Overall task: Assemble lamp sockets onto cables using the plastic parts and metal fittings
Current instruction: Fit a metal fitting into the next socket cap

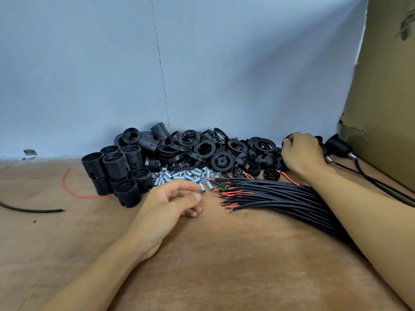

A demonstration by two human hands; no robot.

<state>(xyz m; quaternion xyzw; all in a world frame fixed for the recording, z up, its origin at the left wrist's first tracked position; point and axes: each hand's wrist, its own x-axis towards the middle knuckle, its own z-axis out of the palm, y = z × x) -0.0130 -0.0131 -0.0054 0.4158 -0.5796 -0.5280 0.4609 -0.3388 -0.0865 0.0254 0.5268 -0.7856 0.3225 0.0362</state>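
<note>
My left hand [173, 198] rests on the wooden table [224, 254], fingers loosely curled, its index fingertip beside a small metal threaded tube [202, 188] at the edge of the pile of metal fittings [184, 175]. My right hand [302, 151] reaches to the back right and grips a black socket part [288, 137], mostly hidden under the fingers. A bundle of black cables [280, 196] with red and black stripped ends lies under my right forearm. Threaded black socket bodies [116, 167] stand at the left, black rings [202, 144] and dome caps [253, 162] behind.
Assembled sockets on cables [339, 145] lie at the far right beside a cardboard panel [386, 108]. A loose red wire [67, 187] and a black cable piece [31, 209] lie at the left. A blue-grey wall stands behind.
</note>
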